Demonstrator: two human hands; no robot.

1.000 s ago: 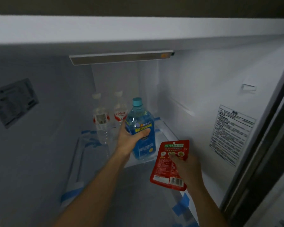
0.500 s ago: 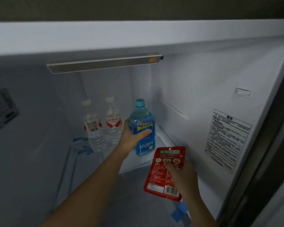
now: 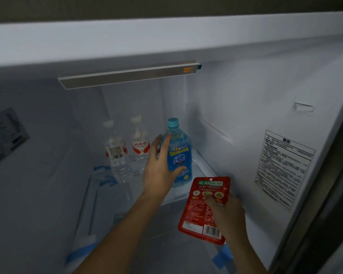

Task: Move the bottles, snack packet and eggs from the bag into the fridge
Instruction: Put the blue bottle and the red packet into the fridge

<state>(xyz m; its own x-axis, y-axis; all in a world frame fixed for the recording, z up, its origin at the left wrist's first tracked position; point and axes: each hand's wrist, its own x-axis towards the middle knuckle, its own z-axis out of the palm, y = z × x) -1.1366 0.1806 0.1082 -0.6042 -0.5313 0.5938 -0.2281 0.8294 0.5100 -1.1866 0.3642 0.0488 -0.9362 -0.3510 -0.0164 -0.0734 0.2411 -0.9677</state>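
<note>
A blue bottle with a teal cap stands upright on the fridge shelf, deep at the back right. My left hand lies against its left side with the fingers straightened and the thumb across its lower front. My right hand pinches a red snack packet and holds it in the air in front of the shelf, below and to the right of the blue bottle. Two clear water bottles with red labels stand to the left of the blue one. No eggs or bag are in view.
The fridge's white right wall carries a warning label, the left wall another sticker. A light bar runs under the ceiling. Blue tape strips hold the shelf edges. The dark door frame stands at the right.
My left hand's fingers have loosened from the grip round the blue bottle and straightened. The blue bottle now stands on the shelf. The packet has stayed in my right hand.
</note>
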